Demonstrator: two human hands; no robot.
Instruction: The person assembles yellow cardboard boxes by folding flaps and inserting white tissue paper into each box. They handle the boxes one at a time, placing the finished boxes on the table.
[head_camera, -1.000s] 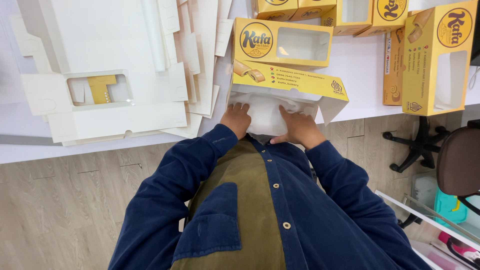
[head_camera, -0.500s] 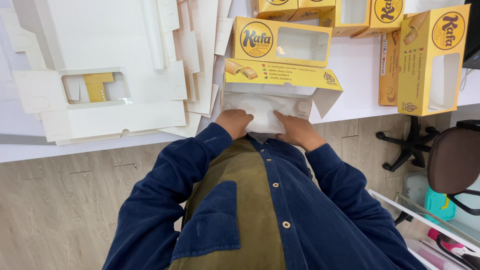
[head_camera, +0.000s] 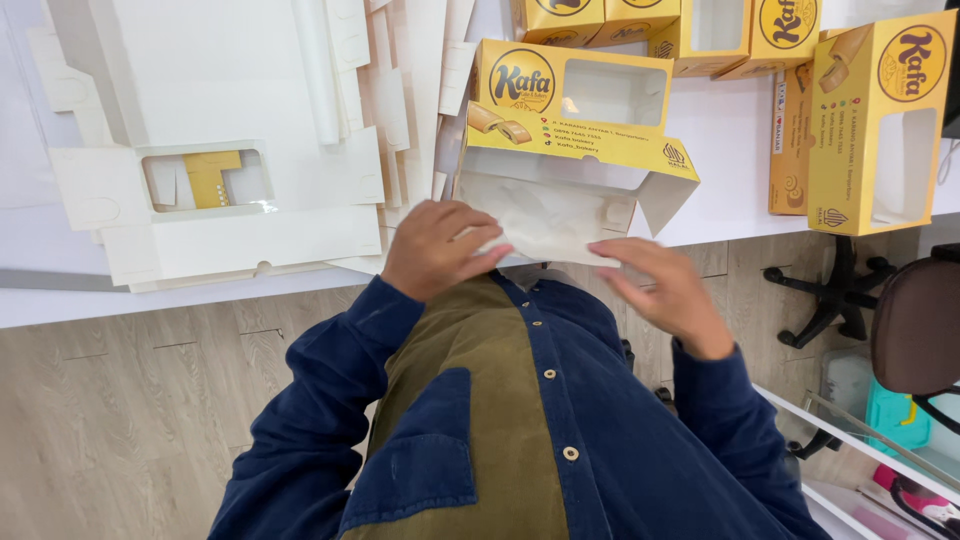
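Observation:
A yellow carton box (head_camera: 580, 140) with a clear window lies at the table's near edge, its white inner flap (head_camera: 545, 215) folded out toward me. My left hand (head_camera: 438, 250) curls over the flap's left corner and grips it. My right hand (head_camera: 665, 290) is held flatter, its fingertips touching the flap's right lower edge. Both sleeves are dark blue.
A stack of flat white unfolded cartons (head_camera: 230, 130) covers the white table (head_camera: 730, 140) on the left. Several assembled yellow boxes (head_camera: 875, 120) stand at the back and right. An office chair (head_camera: 915, 325) and wooden floor (head_camera: 130, 400) are below the table.
The box's white flap has swung open toward me. Both hands moved apart and back toward my chest, and the right hand loosened to fingertip contact.

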